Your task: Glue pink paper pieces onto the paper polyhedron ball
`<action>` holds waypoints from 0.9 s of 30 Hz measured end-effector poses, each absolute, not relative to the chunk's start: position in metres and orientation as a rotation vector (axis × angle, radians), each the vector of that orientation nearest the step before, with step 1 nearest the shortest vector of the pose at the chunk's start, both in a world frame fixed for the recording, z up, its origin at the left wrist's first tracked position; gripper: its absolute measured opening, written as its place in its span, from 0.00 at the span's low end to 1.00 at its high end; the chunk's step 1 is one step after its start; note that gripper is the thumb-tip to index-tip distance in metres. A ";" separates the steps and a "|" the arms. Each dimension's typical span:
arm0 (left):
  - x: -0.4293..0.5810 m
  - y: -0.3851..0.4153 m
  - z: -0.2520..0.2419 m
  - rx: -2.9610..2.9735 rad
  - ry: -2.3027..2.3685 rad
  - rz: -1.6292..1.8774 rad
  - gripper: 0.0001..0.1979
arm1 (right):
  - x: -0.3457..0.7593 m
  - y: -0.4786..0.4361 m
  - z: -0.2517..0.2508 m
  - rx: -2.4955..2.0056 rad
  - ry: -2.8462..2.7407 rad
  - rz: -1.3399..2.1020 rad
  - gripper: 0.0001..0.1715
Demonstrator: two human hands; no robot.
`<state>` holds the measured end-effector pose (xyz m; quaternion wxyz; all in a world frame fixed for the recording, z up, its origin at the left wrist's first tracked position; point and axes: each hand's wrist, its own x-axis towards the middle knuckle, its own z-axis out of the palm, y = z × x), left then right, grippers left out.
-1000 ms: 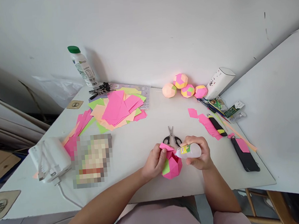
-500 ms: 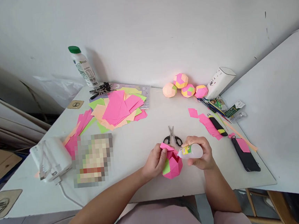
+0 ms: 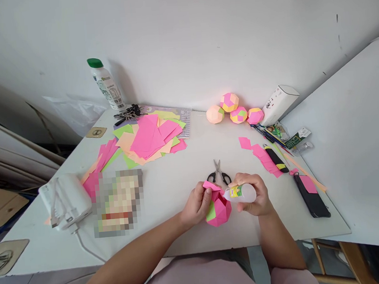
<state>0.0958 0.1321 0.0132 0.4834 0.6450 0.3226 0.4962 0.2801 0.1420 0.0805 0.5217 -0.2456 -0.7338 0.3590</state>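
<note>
Near the front of the table, my left hand point(image 3: 197, 204) is closed on a pink and green paper ball point(image 3: 219, 213), pinching a raised pink flap at its top. An opening shows in the upper side of the ball. My right hand point(image 3: 256, 196) wraps round a clear glue bottle point(image 3: 242, 193) with a yellow-green label. The bottle lies nearly level, its nozzle pointing left at the flap and the opening; whether the tip touches the paper I cannot tell. Just beyond both hands lie black-handled scissors point(image 3: 218, 173), their blades spread apart.
Several finished paper balls point(image 3: 229, 102) sit against the wall beside a white box point(image 3: 279, 104). Coloured paper sheets point(image 3: 146, 137), keys point(image 3: 129, 114) and a green-capped bottle point(image 3: 106, 85) are at back left. A utility knife point(image 3: 275, 158) and black phone-like case point(image 3: 310, 200) lie right; a white charger point(image 3: 65, 201) left.
The glue bottle in my right hand has shifted very slightly left along the flap. My left hand and the paper ball have stayed where they were.
</note>
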 end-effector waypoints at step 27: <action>0.095 0.132 0.013 1.585 0.798 1.200 0.14 | 0.279 0.143 0.078 -0.560 -1.724 0.856 0.27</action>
